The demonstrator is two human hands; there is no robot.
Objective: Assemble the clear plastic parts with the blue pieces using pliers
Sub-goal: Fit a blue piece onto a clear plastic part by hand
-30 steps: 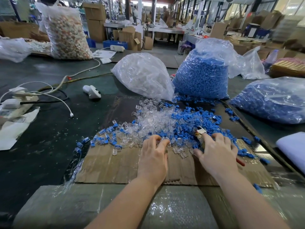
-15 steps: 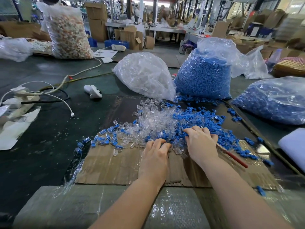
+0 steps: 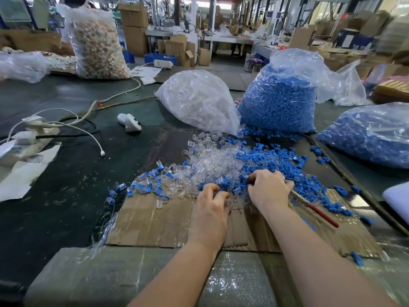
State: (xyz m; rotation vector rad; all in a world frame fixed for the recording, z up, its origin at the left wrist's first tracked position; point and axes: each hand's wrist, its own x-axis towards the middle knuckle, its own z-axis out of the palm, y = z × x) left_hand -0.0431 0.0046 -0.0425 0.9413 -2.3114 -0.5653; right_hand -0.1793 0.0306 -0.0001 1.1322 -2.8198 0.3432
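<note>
A heap of clear plastic parts (image 3: pixel 212 165) and loose blue pieces (image 3: pixel 276 160) lies on a cardboard sheet (image 3: pixel 155 220). Several joined clear-and-blue pieces (image 3: pixel 146 187) lie at the heap's left edge. My right hand (image 3: pixel 269 189) grips the pliers, whose red handle (image 3: pixel 318 213) sticks out toward the lower right; the jaws are hidden under the hand in the heap. My left hand (image 3: pixel 210 207) sits just beside it at the heap's near edge. Its fingers are curled down into the parts, and what they hold is hidden.
Behind the heap stand a bag of clear parts (image 3: pixel 199 100) and a bag of blue pieces (image 3: pixel 278 100); another blue bag (image 3: pixel 371 134) lies at the right. A white handheld device (image 3: pixel 130 121), a power strip (image 3: pixel 24 138) and cables lie on the dark table at the left.
My right hand has moved left across the blue pieces with the pliers and now sits close to my left hand. My left hand's fingers have curled into the heap.
</note>
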